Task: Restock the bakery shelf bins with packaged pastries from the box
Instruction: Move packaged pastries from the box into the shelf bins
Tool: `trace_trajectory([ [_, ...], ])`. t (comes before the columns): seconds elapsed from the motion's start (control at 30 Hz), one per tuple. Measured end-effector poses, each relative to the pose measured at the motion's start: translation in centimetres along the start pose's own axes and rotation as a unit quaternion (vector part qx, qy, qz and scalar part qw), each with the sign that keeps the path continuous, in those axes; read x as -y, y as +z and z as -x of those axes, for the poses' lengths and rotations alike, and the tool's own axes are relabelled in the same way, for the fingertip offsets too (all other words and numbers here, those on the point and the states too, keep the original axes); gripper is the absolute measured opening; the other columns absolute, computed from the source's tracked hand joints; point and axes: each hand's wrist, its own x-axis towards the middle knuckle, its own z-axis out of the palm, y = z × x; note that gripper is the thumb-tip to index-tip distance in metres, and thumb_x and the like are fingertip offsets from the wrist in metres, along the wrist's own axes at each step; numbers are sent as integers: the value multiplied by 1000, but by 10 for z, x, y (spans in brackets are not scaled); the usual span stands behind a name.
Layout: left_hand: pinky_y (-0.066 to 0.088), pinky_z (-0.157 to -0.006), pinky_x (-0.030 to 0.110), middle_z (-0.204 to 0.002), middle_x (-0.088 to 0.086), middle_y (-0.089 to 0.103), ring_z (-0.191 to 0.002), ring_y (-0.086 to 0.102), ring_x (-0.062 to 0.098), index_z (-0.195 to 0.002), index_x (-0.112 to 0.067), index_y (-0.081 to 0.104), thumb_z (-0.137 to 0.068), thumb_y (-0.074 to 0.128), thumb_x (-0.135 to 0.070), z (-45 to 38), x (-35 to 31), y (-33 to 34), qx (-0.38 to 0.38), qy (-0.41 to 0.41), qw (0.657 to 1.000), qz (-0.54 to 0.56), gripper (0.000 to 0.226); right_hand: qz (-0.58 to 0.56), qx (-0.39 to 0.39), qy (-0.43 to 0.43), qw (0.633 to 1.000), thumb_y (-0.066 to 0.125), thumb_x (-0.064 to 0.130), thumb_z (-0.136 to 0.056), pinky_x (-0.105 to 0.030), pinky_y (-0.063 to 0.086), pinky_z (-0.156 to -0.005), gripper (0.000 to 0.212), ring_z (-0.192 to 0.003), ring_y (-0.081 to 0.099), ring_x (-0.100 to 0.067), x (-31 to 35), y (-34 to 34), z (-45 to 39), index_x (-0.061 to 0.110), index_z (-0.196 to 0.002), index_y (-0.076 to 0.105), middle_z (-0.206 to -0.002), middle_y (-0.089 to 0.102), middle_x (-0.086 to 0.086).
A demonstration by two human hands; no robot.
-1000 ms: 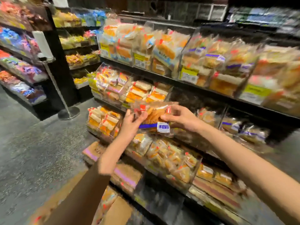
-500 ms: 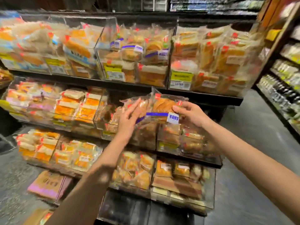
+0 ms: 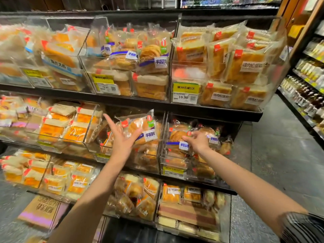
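A clear-wrapped pastry package with a blue band and white label lies on top of the pile in the middle-shelf bin. My left hand hovers just in front of it, fingers spread wide and holding nothing. My right hand reaches into the neighbouring bin on the right. Its loosely curled fingers touch a similar package there, and no firm grip shows.
Clear bins full of wrapped breads fill the top shelf and the bottom shelf. A brown and purple cardboard carton lies on the floor at lower left. A grey aisle floor runs past bottle shelves on the right.
Both hands carried the package to the middle-shelf bin and let go of it there. The left hand opened wide, and the right hand shifted to the bin on the right.
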Motion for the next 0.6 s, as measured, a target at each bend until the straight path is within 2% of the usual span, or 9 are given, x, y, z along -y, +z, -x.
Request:
trace_trajectory([
  [0.1, 20, -116, 38, -159, 8, 10, -143, 20, 14, -149, -38, -10, -66, 82, -19, -5, 6, 0, 18, -34, 999, 21, 125, -5, -9, 20, 1000, 74, 25, -82, -25, 40, -81, 44, -110, 59, -29, -8, 8, -8, -1, -115, 59, -113, 64, -14],
  [0.17, 30, -109, 27, -146, 5, 34, -135, 32, 9, -149, -24, 14, -69, 80, -5, -5, 7, 5, 27, -32, 999, -6, 105, 18, -17, 17, 1000, 74, 28, -81, -29, 43, -89, 49, -113, 58, -27, -9, 12, -10, 1, -119, 57, -116, 63, -12],
  [0.23, 42, -94, 15, -123, -4, 54, -115, 53, 4, -135, -10, 41, -69, 80, -7, -4, 7, 10, 36, -27, 997, -64, 77, 83, -49, 6, 995, 75, 35, -79, -36, 49, -89, 59, -108, 60, -28, -8, 15, -7, 5, -123, 50, -111, 64, -10],
  [0.3, 46, -75, 6, -102, -8, 61, -87, 60, -7, -121, -6, 51, -71, 80, -13, -4, 9, 15, 51, -24, 993, -100, 58, 163, -113, -17, 980, 78, 39, -74, -42, 50, -89, 74, -110, 59, -28, -3, 15, -1, 8, -130, 41, -113, 61, -9],
  [0.33, 46, -70, 5, -99, -9, 62, -81, 61, -10, -117, -8, 53, -72, 80, -14, -3, 9, 18, 63, -22, 993, -101, 53, 193, -146, -36, 970, 81, 40, -71, -42, 48, -93, 80, -115, 55, -28, -2, 13, 1, 9, -132, 38, -119, 58, -9],
  [0.4, 48, -74, 10, -102, -8, 66, -85, 63, -9, -114, -14, 56, -73, 78, -20, -2, 9, 23, 86, -29, 992, -91, 47, 216, -180, -93, 955, 81, 38, -72, -39, 45, -96, 78, -118, 50, -26, 4, 5, 6, 11, -134, 40, -124, 53, -7],
  [0.47, 48, -84, 21, -106, -6, 67, -96, 64, 2, -114, -20, 58, -74, 77, -27, -3, 10, 31, 109, -33, 989, -90, 45, 134, -129, -142, 972, 70, 39, -84, -32, 47, -87, 52, -103, 55, -20, 10, -7, 12, 14, -125, 50, -109, 56, -2],
  [0.53, 48, -87, 22, -108, -6, 67, -100, 63, 4, -116, -22, 58, -74, 76, -30, -3, 9, 44, 133, -37, 987, -87, 46, -23, 24, -123, 992, 50, 44, -95, -21, 42, -73, 31, -84, 54, -10, 18, -22, 29, 19, -109, 60, -90, 57, 8],
  [0.6, 49, -82, 16, -105, -9, 67, -95, 63, -2, -118, -18, 58, -74, 75, -29, 0, 7, 63, 153, -38, 985, -69, 48, -107, 146, -107, 978, 46, 47, -95, -17, 38, -65, 26, -74, 51, -2, 18, -33, 46, 25, -96, 60, -80, 55, 15],
])
